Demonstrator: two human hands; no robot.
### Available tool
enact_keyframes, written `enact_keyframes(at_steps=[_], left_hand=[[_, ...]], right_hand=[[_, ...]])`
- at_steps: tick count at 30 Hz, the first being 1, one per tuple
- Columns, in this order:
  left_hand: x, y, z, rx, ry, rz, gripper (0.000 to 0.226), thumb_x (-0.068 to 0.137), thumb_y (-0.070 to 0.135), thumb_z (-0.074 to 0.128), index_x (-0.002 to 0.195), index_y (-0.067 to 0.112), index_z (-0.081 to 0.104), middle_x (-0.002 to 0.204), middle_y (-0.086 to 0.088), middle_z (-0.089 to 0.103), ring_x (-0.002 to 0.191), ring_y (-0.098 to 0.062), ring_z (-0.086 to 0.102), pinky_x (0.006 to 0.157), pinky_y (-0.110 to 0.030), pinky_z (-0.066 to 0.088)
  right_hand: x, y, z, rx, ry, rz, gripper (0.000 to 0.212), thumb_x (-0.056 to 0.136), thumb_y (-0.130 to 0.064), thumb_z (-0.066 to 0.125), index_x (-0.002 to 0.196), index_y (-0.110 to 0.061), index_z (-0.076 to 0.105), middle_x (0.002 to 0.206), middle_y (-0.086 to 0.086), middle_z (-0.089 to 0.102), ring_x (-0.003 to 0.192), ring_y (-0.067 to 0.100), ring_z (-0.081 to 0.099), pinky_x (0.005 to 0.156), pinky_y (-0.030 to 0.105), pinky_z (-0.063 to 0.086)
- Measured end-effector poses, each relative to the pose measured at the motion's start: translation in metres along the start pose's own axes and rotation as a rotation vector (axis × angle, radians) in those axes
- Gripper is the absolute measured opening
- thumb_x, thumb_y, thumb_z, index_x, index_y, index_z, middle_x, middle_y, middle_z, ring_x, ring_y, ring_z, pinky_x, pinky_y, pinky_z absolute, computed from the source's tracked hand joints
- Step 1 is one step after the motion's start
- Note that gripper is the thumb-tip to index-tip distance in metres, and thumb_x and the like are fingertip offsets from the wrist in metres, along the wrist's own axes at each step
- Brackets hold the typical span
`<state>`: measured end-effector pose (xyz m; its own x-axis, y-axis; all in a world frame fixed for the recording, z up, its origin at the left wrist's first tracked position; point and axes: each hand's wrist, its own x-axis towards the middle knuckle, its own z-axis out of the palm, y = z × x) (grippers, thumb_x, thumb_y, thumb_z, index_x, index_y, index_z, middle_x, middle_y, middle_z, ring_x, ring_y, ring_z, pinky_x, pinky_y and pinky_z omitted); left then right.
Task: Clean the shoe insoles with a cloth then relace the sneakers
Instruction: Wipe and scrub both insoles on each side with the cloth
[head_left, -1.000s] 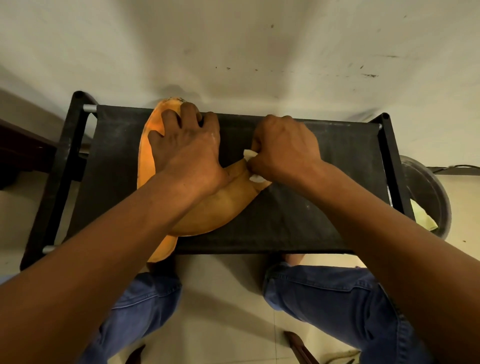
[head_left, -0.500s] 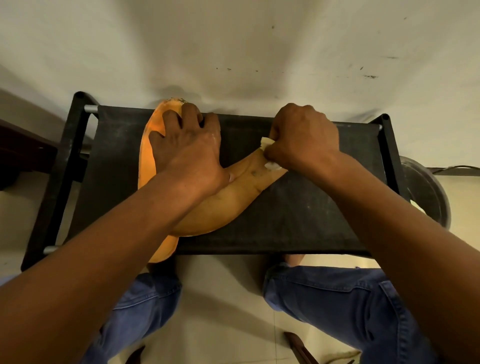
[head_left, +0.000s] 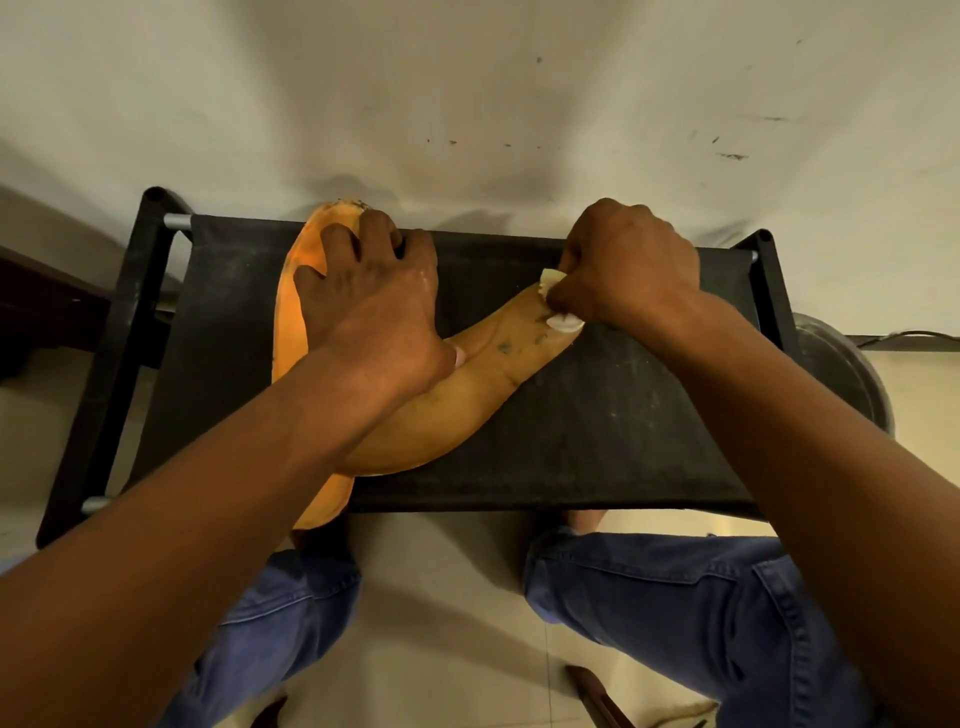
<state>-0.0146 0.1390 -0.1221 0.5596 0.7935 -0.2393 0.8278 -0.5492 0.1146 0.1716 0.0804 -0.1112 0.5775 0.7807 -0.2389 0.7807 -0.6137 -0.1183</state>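
Two orange insoles lie crossed on a black fabric rack top (head_left: 597, 431). The upper insole (head_left: 447, 410) runs diagonally toward the back right and shows dark smudges near its far end. The lower, brighter insole (head_left: 289, 322) runs front to back at the left, its near tip hanging over the front edge. My left hand (head_left: 369, 301) presses flat on both insoles where they cross. My right hand (head_left: 628, 265) grips a small white cloth (head_left: 563, 323) against the far end of the upper insole. No sneakers or laces are in view.
A pale wall (head_left: 467, 104) rises right behind the rack. A dark round bin (head_left: 841, 374) stands at the right, just past the rack's frame post (head_left: 774, 291). My knees in blue jeans (head_left: 675, 597) sit under the front edge. Dark furniture (head_left: 41, 312) is at the left.
My right hand has slid the cloth along the upper insole from near my left hand out to its far end. My left hand has stayed pressed in place.
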Motion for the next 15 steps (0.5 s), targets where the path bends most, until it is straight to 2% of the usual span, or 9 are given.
enact_keyframes(at_steps=[9, 13, 15], left_hand=[[0.001, 0.001, 0.001, 0.001, 0.009, -0.003, 0.094, 0.070, 0.061, 0.081, 0.145, 0.023, 0.039, 0.149, -0.013, 0.030, 0.138, -0.042, 0.028, 0.102, -0.056, 0.038], [0.001, 0.002, 0.001, -0.002, 0.009, -0.010, 0.093, 0.070, 0.064, 0.077, 0.145, 0.021, 0.041, 0.148, -0.015, 0.031, 0.136, -0.042, 0.029, 0.100, -0.055, 0.039], [0.000, 0.003, 0.002, -0.003, 0.014, -0.007, 0.093, 0.069, 0.064, 0.077, 0.143, 0.021, 0.042, 0.146, -0.014, 0.032, 0.134, -0.042, 0.030, 0.098, -0.055, 0.040]], right_hand=[[-0.007, -0.016, 0.012, 0.058, -0.102, -0.143, 0.026, 0.076, -0.030, 0.082, 0.098, -0.021, 0.072, 0.092, 0.001, 0.068, 0.084, 0.020, 0.066, 0.073, 0.035, 0.059], [-0.027, -0.034, 0.021, 0.020, -0.121, -0.290, 0.023, 0.078, -0.029, 0.077, 0.095, -0.021, 0.065, 0.089, -0.001, 0.059, 0.084, 0.019, 0.061, 0.066, 0.033, 0.050], [-0.028, -0.035, 0.020, -0.021, -0.083, -0.270, 0.023, 0.078, -0.028, 0.077, 0.097, -0.022, 0.065, 0.087, -0.001, 0.056, 0.080, 0.020, 0.059, 0.064, 0.032, 0.047]])
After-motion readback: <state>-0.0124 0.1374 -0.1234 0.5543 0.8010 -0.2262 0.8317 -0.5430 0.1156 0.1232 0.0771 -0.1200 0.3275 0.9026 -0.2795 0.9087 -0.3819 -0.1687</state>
